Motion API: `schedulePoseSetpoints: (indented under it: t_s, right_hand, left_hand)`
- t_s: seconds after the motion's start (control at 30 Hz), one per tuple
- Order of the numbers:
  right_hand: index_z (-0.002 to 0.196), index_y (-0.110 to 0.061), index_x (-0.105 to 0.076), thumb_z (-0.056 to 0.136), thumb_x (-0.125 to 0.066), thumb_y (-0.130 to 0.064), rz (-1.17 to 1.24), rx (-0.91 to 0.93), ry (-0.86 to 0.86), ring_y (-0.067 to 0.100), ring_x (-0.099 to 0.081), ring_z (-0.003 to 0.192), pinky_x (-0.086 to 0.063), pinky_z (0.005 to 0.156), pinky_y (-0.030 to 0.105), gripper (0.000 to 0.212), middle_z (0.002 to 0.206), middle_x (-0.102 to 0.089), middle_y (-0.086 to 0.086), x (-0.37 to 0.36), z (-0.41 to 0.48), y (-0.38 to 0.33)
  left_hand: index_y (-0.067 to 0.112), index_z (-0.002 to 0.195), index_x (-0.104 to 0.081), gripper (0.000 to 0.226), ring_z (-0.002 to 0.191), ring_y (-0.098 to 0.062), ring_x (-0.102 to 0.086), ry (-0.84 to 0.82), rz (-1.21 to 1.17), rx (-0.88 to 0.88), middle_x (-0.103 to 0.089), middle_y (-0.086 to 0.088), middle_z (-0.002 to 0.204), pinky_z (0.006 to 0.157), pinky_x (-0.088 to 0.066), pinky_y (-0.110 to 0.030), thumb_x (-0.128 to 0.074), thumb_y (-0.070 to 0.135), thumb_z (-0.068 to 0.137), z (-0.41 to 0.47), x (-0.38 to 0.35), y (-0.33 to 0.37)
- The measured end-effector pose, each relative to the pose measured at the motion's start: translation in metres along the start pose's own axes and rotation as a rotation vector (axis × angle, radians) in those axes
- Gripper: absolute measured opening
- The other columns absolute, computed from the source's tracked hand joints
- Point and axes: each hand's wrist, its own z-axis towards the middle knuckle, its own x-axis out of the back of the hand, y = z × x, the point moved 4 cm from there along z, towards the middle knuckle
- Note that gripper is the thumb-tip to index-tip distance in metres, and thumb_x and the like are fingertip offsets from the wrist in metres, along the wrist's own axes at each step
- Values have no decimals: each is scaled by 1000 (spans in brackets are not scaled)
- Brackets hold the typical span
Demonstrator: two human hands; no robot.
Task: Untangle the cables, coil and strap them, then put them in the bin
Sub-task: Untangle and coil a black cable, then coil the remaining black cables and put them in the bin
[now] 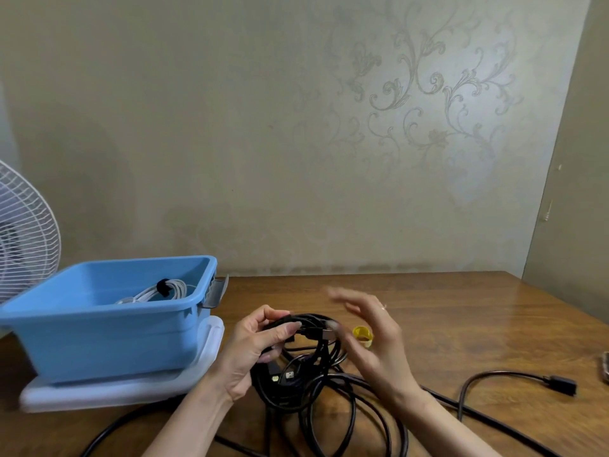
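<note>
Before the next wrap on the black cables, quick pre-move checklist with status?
1. Left hand grips black cable bundle: ok.
2. Right hand free to wrap: ok, open, motion-blurred.
3. Bundle untangled: not ok, loops still trail across the table.
4. Yellow strap roll within reach: ok, beside the right hand.
5. Blue bin has room: ok, one strapped white coil inside.
6. Loose plug end snag-free: cannot tell.

I see a brown wooden table [445, 311] against the wall, carrying a white lid [108, 389] at its left with the blue bin [99, 334] standing on top of it. Loose black cables [346, 420] sprawl across the near middle, one ending in a plug [560, 384] at right, and a small yellow roll [362, 336] sits just beyond them.
</note>
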Motion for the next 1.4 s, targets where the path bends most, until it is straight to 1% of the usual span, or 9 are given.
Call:
schedulePoseSetpoints:
  t_s: [0.13,0.23,0.37,0.53,0.67,1.0,1.13,1.27,1.4]
  right_hand:
    - [131,-34,-50,80,-69,-51,170,-346,-419,0,-54,119,-46,95,21,57,126,-59,-19,-16,-3,16]
    - [105,-26,-60,89,-66,-21,91,-307,-329,1,-63,90,-47,73,16,17,97,-67,-17,-13,-3,13]
    - [84,-28,-54,94,-56,-7,63,-296,-257,-2,-56,65,-39,58,12,24,73,-62,-24,-10,-1,5]
    - [90,-28,-60,85,-57,-14,119,-211,-103,-2,-52,63,-38,58,13,15,73,-62,-18,-9,10,-4]
    - [105,-19,-63,83,-69,-4,393,-311,-52,9,-66,86,-50,76,19,27,94,-71,-4,-21,21,-14]
    - [122,-2,-51,91,-59,0,684,-636,-296,18,-68,77,-59,61,30,33,107,-65,14,-137,116,-66]
    - [91,-11,-55,95,-55,-3,632,-766,-477,14,-53,68,-49,63,25,9,86,-56,12,-215,147,-73]
    - [101,-6,-63,99,-44,-40,-312,-414,-898,29,-57,98,-43,81,33,39,106,-61,16,-263,129,-59]
    - [92,-11,-67,99,-42,-43,-351,-328,-934,28,-55,103,-42,86,34,41,110,-62,11,-257,126,-73]
  left_hand:
    - [2,89,-57,64,37,-4,-29,-81,-61,7,-57,-5,66,34,-25,-11,-94,21,40,-3,-6,0]
    - [2,86,-57,43,38,-7,-34,-81,44,-81,-58,-11,73,36,-29,-12,-88,12,58,-7,-13,5]
    - [15,92,-64,28,67,-12,-64,-12,604,-422,-68,1,83,60,-53,-23,-77,31,72,-12,-17,22]
    - [22,109,-55,29,85,-11,-62,19,1409,-920,-59,9,96,63,-55,-35,-43,41,90,-17,-34,47]
    - [15,106,-46,22,85,-17,-56,79,1474,-1067,-58,-4,92,66,-47,-28,-40,31,92,-25,-36,70]
    - [11,103,-46,10,51,-13,-59,823,756,-602,-67,-14,88,54,-54,-35,-51,16,96,-11,123,169]
    - [5,112,-47,25,101,-38,-61,1103,1143,-124,-65,-19,109,84,-48,-43,-48,26,98,1,211,196]
    - [7,127,-55,37,118,-27,-55,604,1801,569,-56,-12,131,97,-42,-33,-49,27,97,9,245,161]
    - [10,132,-50,48,132,-30,-40,534,1872,635,-47,-12,141,114,-13,-51,-36,43,100,-3,240,151]
